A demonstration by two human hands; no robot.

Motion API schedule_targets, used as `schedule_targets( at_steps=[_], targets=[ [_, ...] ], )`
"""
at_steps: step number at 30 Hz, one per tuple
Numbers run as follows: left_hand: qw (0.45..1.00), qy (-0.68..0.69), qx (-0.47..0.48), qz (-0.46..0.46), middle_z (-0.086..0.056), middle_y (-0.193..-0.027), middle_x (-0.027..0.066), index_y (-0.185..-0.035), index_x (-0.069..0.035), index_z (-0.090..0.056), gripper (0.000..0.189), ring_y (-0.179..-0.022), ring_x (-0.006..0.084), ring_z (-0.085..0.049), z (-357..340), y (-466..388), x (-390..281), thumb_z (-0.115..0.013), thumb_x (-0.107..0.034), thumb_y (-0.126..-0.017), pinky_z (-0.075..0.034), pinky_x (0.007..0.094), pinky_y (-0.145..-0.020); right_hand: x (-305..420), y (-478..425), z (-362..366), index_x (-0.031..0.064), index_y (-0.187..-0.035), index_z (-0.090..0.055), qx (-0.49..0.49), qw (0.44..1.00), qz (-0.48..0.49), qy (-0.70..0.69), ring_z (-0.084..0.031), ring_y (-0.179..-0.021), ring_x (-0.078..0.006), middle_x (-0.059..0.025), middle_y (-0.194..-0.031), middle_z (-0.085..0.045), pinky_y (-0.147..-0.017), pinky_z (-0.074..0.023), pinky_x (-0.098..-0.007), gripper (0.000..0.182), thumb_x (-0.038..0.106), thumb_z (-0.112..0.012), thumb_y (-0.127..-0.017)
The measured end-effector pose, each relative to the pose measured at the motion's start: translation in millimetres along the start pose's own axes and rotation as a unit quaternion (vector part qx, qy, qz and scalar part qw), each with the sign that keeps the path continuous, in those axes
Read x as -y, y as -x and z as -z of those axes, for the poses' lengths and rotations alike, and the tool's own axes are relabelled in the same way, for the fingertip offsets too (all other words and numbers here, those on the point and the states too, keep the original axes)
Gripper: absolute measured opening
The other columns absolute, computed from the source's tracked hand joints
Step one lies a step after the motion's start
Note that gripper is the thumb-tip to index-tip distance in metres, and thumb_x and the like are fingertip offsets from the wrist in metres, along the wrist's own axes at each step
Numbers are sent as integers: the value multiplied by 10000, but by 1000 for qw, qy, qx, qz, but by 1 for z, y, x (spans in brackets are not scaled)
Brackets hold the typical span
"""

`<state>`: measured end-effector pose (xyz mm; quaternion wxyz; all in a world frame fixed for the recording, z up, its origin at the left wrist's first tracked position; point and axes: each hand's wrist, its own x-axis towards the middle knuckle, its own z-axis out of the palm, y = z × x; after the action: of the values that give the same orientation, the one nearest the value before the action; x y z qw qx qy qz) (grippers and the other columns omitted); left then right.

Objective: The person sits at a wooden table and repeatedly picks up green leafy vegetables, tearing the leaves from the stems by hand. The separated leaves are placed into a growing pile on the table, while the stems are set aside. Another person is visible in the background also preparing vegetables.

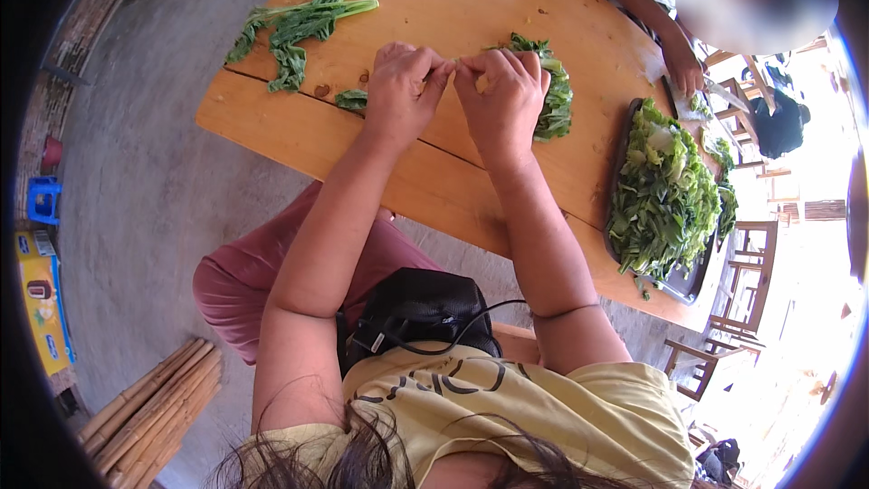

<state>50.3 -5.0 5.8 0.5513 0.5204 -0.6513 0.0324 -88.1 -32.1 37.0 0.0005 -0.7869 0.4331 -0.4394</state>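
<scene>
My left hand [407, 92] and my right hand [502, 95] meet above the wooden table [434, 7], thumbs and forefingers pinched together. Between the fingertips is a tiny pale-green scrap of greens [454, 62], mostly hidden by the fingers. A bunch of leafy greens [558, 105] shows behind and to the right of my right hand; whether that hand touches it, I cannot tell. Beside my left hand lies a loose leaf piece [350, 100]. Farther left, several leafy stalks [305, 27] rest with their pale cut ends pointing right.
A dark tray [614, 170] heaped with cut greens [665, 197] stands at the table's right end. Beyond it, a co-worker's hand [684, 75] is at a cutting board, near a knife [728, 94]. Bamboo poles [153, 414] lie on the floor at lower left.
</scene>
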Motion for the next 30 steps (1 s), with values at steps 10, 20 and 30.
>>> schedule_targets(
  at_steps=[10, 20, 30],
  targets=[
    [998, 2, -67, -22, -502, -633, 5, -761, -105, -509, 237, -636, 232, -514, 8, 8, -10, -725, -77, -855, -420, 393, -760, -79, -28, 21, 154, -757, -664, -184, 967, -56, 165, -593, -950, -255, 20, -824, -681, -870, -393, -407, 105, 165, -765, -783],
    [999, -28, -41, 15, -611, -715, 7, -957, -90, -641, 192, -697, 221, -573, -2, 8, 6, -701, -270, -934, -396, 393, -842, -85, -23, 36, 242, -969, -782, -52, 984, -68, 156, -556, -1027, -254, 33, -988, -673, -952, -384, -423, 159, 140, -728, -859],
    [998, -24, 33, 38, -727, -898, 7, -1120, -76, -607, 165, -870, 218, -605, 5, 10, 3, -591, -86, -956, -365, 396, -941, -85, -24, 35, 221, -1005, -772, -52, 983, -58, 164, -577, -1020, -225, 39, -966, -714, -952, -375, -407, 173, 129, -704, -875]
  ],
)
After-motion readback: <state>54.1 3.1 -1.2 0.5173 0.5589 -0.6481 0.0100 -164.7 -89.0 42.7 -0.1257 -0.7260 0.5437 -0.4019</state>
